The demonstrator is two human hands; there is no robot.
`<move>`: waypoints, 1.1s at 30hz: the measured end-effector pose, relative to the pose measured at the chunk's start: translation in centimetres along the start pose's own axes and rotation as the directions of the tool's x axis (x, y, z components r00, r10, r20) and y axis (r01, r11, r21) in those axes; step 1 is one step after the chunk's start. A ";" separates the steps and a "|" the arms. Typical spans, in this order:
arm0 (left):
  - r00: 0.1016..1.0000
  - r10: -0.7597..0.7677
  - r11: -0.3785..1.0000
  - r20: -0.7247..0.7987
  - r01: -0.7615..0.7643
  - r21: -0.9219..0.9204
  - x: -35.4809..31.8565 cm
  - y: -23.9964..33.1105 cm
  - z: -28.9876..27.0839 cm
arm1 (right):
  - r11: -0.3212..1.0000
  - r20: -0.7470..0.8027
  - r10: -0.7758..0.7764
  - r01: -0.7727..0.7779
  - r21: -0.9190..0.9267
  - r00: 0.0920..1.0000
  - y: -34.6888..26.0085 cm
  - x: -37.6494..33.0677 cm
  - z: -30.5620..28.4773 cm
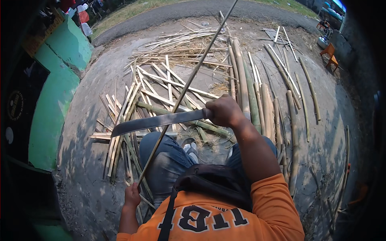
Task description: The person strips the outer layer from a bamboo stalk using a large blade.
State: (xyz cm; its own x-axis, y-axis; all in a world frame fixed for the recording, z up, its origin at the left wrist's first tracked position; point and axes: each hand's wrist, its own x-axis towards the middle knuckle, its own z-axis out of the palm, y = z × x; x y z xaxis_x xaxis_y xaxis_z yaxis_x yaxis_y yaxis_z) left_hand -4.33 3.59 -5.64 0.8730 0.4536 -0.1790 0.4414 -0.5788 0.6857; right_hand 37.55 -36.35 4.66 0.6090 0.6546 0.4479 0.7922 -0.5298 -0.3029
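My right hand is closed round the handle of a machete, whose broad, dark blade points left across my lap. The blade lies against or just over a long, thin bamboo strip; I cannot tell whether they touch. Low at the left, my left hand grips the strip near its lower end. From there the strip slants up and to the right, past the top of the view. Beyond my knees, a green bamboo pole lies crosswise under the blade, partly hidden by it.
Split bamboo strips lie in a loose, crossing pile ahead and left. Whole bamboo poles run lengthwise on the concrete to the right. A green wall borders the left side. An orange chair stands at the far right.
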 end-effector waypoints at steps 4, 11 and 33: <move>0.999 0.011 1.000 -0.034 -0.011 0.013 0.1 -0.1 0.2 | 0.981 -0.009 0.134 -0.134 -0.139 0.991 2.0 -0.3 -0.9; 0.999 0.004 0.999 -0.045 -0.002 0.054 -0.2 0.6 0.0 | 0.751 -0.049 0.646 -0.622 0.222 0.762 4.5 -1.4 -1.9; 0.999 -0.010 0.998 -0.031 0.012 0.056 -0.3 0.7 0.3 | 0.756 -0.052 0.628 -0.592 0.278 0.777 4.7 -1.6 -0.9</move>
State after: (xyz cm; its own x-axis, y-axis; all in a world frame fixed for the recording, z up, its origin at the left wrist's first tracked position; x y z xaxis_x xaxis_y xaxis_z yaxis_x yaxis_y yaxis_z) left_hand -4.28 2.85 -5.33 0.8617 0.4800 -0.1643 0.4627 -0.6106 0.6427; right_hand 40.23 -40.38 3.28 0.9683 0.1481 0.2013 0.2491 -0.6382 -0.7284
